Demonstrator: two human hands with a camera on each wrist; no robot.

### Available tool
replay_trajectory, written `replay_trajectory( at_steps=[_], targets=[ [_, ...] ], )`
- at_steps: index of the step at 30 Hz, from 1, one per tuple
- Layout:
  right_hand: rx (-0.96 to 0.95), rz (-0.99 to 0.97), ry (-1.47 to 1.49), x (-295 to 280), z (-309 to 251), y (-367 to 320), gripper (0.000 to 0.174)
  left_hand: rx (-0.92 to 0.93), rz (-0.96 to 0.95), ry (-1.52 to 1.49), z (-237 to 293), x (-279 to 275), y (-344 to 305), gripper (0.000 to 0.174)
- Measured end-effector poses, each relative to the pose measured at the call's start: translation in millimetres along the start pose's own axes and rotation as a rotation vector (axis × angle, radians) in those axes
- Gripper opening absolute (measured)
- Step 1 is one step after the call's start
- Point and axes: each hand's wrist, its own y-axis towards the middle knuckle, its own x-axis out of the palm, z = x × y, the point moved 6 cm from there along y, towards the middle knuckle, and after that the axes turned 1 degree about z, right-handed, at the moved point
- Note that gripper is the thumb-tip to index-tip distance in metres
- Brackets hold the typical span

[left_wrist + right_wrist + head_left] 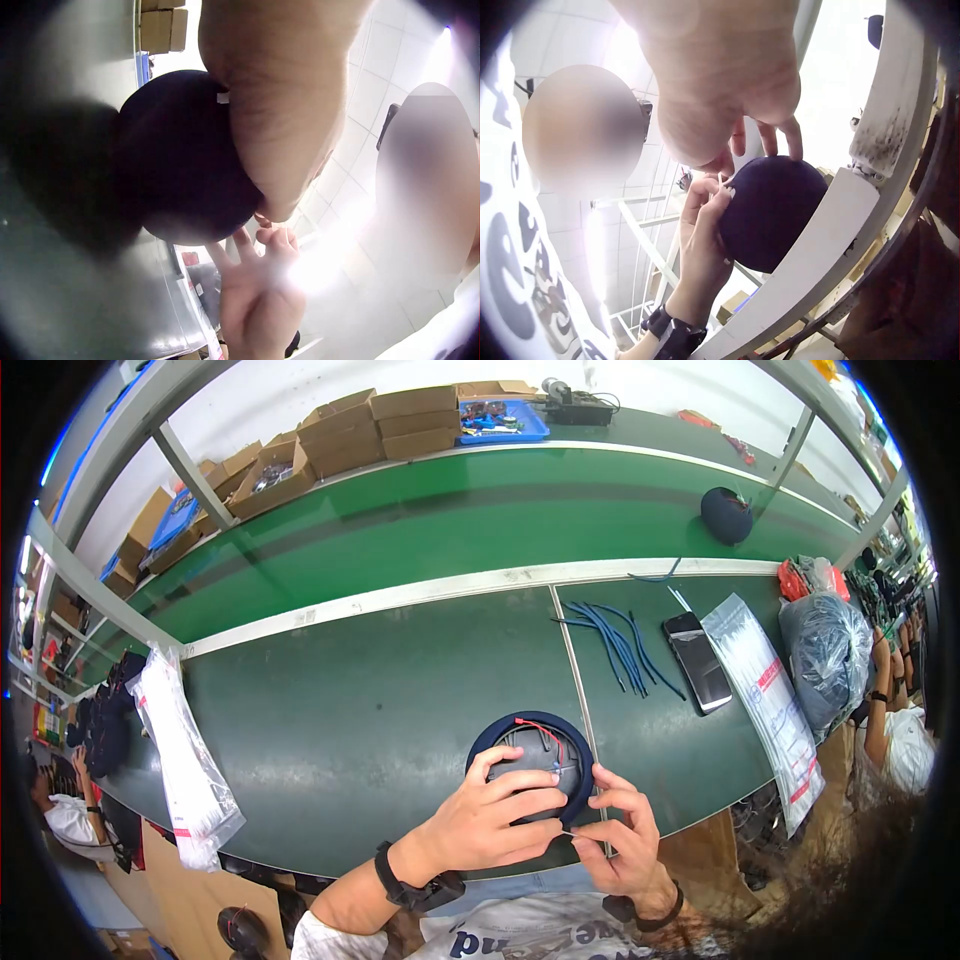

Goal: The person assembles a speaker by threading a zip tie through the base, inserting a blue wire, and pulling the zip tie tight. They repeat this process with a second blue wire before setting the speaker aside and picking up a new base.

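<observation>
A round navy fabric-covered piece [776, 217] has a black plastic inner side facing up in the head view, with a red wire [541, 727] on it. My left hand [490, 815] holds it, fingers spread over the black inner side. At the near rim, my right hand [625, 840] pinches a thin white cable tie [721, 180] between thumb and index finger. Its other fingers touch the piece's right side. Both wrist views show the smooth dark underside of the piece. The left thumb lies close to the tie in the right wrist view.
Several blue cords [620, 645] lie beyond the piece, beside a phone [698, 663]. Bags of white ties lie right [765, 700] and left [185, 760]. A clear bag [825, 655] stands far right. Another navy round piece [726, 516] sits on the green belt [400, 510].
</observation>
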Motion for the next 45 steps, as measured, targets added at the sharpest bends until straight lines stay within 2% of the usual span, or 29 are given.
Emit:
replay_trajectory(
  at_steps=[7,9,12,13,15,16,19,23,24,27,30,33,34,37,40,43,44,45],
  targets=[
    [0.021,-0.023,0.104,-8,12,-10,0.005,0.015,0.043,0.094,-6,0,-7,0.027],
    [-0.014,-0.054,0.081,-9,12,-9,0.011,0.037,0.046,0.114,-5,-2,-4,0.029],
    [0.178,0.069,0.446,-24,27,9,0.033,-0.171,0.307,-0.102,-14,-40,3,0.037],
    [0.242,0.169,0.620,-21,30,20,0.046,-0.267,0.371,0.043,-20,-54,0,0.043],
    [0.413,0.133,0.512,-17,49,35,0.042,-0.463,0.329,-0.117,-46,-60,-3,0.050],
    [0.371,0.073,0.437,-8,44,51,0.041,-0.540,0.263,-0.201,-53,-49,-2,0.060],
    [0.209,-0.084,0.243,24,34,73,0.046,-0.494,0.115,-0.266,-52,-13,-5,0.073],
    [0.174,0.014,0.260,31,40,64,0.050,-0.373,0.155,-0.218,-48,-7,-7,0.069],
    [0.166,0.033,0.262,31,42,60,0.051,-0.287,0.136,-0.162,-46,-5,-9,0.061],
    [0.056,0.086,0.250,34,48,51,0.055,-0.241,0.160,-0.125,-50,-2,-15,0.068],
    [0.153,0.247,0.382,34,55,47,0.057,-0.235,0.295,-0.281,-57,-3,-18,0.078],
    [0.329,0.256,0.546,38,51,52,0.057,-0.460,0.259,-0.312,-51,-8,-12,0.089],
    [0.213,0.096,0.312,30,42,61,0.058,-0.398,0.192,-0.219,-55,-5,-14,0.094],
    [0.235,0.068,0.245,30,42,60,0.061,-0.380,0.160,-0.160,-54,-4,-14,0.095],
    [0.344,-0.024,0.242,31,44,61,0.060,-0.311,0.069,-0.089,-50,-5,-9,0.089],
    [0.385,0.034,0.646,35,55,59,0.059,-0.405,0.187,-0.274,-51,-5,-12,0.082],
    [0.329,-0.051,0.578,35,55,58,0.060,-0.413,0.194,-0.298,-53,-4,-13,0.081],
    [0.306,-0.056,0.530,34,53,57,0.060,-0.424,0.199,-0.322,-56,-4,-16,0.080]
  ],
)
